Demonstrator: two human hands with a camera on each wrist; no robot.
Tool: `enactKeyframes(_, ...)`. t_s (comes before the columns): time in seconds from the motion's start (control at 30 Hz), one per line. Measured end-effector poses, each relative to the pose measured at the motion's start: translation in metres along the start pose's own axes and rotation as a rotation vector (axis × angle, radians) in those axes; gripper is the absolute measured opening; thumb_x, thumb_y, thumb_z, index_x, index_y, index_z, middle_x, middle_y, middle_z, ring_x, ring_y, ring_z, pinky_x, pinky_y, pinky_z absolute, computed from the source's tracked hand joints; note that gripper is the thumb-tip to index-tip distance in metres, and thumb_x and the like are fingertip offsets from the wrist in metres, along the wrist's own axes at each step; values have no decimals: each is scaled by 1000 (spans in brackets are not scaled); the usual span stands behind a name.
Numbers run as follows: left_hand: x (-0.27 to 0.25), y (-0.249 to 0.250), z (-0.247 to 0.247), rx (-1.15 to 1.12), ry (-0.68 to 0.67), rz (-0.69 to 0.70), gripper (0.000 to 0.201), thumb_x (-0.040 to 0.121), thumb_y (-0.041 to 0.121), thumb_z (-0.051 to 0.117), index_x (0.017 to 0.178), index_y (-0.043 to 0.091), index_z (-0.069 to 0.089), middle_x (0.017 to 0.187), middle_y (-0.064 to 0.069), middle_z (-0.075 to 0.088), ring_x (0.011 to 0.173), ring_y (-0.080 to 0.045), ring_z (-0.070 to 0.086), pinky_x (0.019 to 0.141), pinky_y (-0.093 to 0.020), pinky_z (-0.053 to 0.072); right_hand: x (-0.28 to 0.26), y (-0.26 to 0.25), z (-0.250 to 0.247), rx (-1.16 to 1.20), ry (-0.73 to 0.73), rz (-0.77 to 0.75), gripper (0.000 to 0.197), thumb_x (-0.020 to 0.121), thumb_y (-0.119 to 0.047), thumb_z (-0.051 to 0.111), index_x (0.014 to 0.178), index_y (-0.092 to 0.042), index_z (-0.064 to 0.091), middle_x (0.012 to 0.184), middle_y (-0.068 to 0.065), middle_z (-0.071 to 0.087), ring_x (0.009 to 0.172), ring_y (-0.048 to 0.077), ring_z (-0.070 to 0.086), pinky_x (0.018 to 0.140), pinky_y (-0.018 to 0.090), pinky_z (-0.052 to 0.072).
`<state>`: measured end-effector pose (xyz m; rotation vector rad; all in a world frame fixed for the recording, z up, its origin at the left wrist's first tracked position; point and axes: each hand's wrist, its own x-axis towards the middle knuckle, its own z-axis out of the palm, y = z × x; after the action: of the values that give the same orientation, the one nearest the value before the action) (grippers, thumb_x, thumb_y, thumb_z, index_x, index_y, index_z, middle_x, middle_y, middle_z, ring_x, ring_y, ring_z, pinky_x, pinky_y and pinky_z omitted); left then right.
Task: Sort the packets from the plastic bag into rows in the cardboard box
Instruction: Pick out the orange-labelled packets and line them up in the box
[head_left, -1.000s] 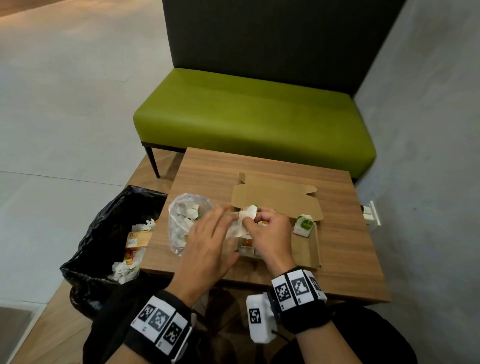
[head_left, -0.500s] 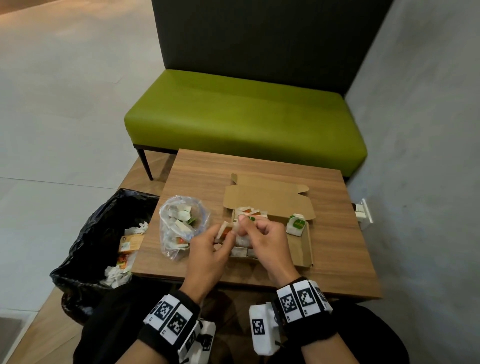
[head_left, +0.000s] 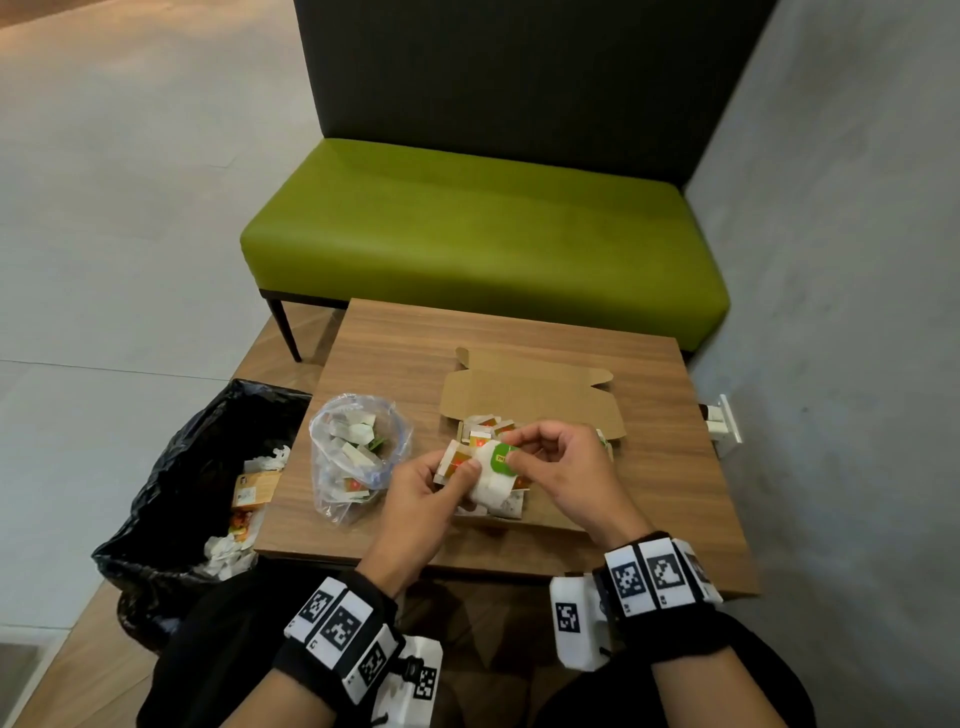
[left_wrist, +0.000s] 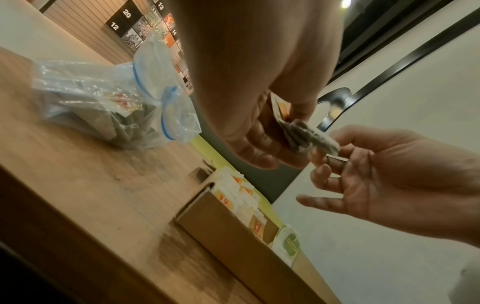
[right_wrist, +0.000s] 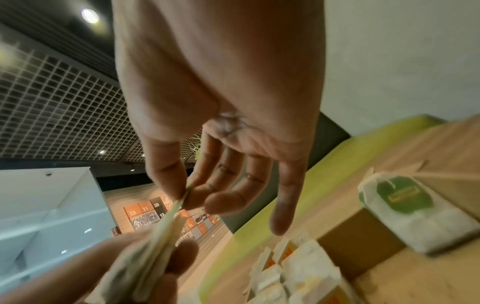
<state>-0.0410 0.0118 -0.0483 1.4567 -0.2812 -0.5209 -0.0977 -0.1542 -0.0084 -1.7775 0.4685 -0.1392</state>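
Note:
Over the near left part of the open cardboard box (head_left: 566, 514), my left hand (head_left: 457, 478) grips a small bunch of packets (head_left: 485, 491), white and orange. My right hand (head_left: 519, 452) pinches the top one, a green-labelled packet (head_left: 500, 462), between thumb and forefinger. The left wrist view shows the bunch of packets (left_wrist: 309, 137) between both hands, the right wrist view shows the pinch (right_wrist: 187, 193). Several orange-and-white packets (head_left: 485, 428) lie in the box. One green-labelled packet (right_wrist: 405, 197) stands at its right end. The clear plastic bag (head_left: 358, 457) with more packets lies left of the box.
The box's flap (head_left: 530, 400) lies open toward the far side of the wooden table (head_left: 519, 332). A black rubbish bag (head_left: 197, 493) with scraps stands on the floor at the left. A green bench (head_left: 483, 244) is behind, a grey wall with a socket (head_left: 722, 426) at the right.
Both hands have come from the bag's mouth to above the box. The left hand now holds a bunch of packets, and the right thumb and forefinger have closed on the green-labelled one.

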Motion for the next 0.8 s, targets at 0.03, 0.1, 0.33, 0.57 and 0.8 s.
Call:
enactKeyframes(0.03,1,-1,0,5,-3,-8,17,97,16,59,102,8,73,88,-6,76,78,-16,71,66,-29,56,0,0,-5,-34,-22,-6,14,84,-2,75,88,-16,74,87,5,73,74,7,63,71,26,59)
enactKeyframes(0.1,3,-5,-1,52,22,-4,18,98,19,58,98,11,74,85,-4,77,77,-16,71,66,-30,54,-1,2,-17,-104,-24,-22,12,84,-5,75,87,-17,74,84,2,72,70,3,61,67,21,55)
enactKeyframes(0.33,8,-12,-9,279,86,48,17,96,24,62,88,24,76,91,2,74,88,-10,70,80,-39,58,15,27,-77,-598,184,-9,9,88,-21,72,89,-30,70,80,-9,68,75,8,62,70,35,57)
enactKeyframes(0.57,5,-15,-11,365,26,25,13,94,24,64,94,28,77,95,9,74,93,-7,69,85,-41,57,35,60,-94,-605,-17,162,14,87,-17,74,84,-30,69,88,-7,69,87,9,64,81,31,55)
enactKeyframes(0.8,5,-16,-16,443,19,6,21,89,25,71,110,27,72,96,14,75,90,-3,70,82,-37,59,48,80,-84,-748,194,149,6,88,-23,74,89,-29,74,86,-13,62,81,7,56,66,27,40)
